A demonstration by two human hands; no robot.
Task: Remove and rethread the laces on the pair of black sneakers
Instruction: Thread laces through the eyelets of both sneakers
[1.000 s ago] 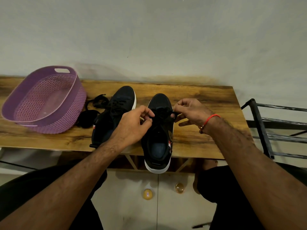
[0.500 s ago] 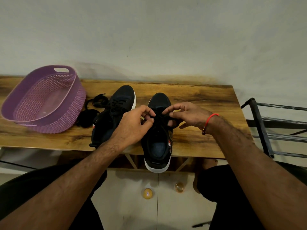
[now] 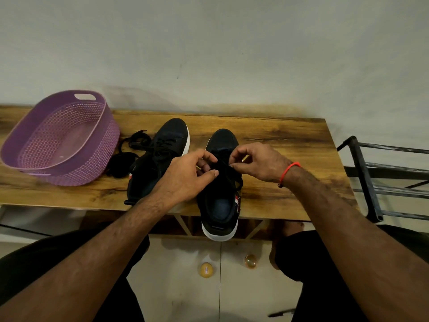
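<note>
The right sneaker [image 3: 220, 182] lies on the wooden table [image 3: 290, 145], toe toward the wall and heel toward the person, its long axis running near to far. The white heel sole overhangs the near table edge. Its black lace [image 3: 228, 176] crosses the tongue area between both hands.

The left hand [image 3: 185, 175] sits over the near-left side of this sneaker, palm down, fingers curled, thumb and forefinger closed toward the lace; whether the lace is actually pinched cannot be told, as the fingertips hide it. The right hand [image 3: 257, 162] comes in from the right, wrist raised, fingers bent, thumb and forefinger pinching the lace above the eyelets. A red wrist band [image 3: 289, 169] sits on that wrist. Both forearms reach in from the bottom corners.

The left sneaker [image 3: 162, 156] lies just beside the first, toe angled slightly right toward the wall, its heel at the near edge and partly covered by the left forearm. Loose black lace [image 3: 134, 141] trails from it toward a purple basket [image 3: 99, 145] standing at the table's left end.

Bare tabletop lies to the right of the right hand, out to the right edge. A black metal rack [image 3: 364, 180] stands beyond that edge. Two small round objects [image 3: 205, 270] lie on the floor below.
</note>
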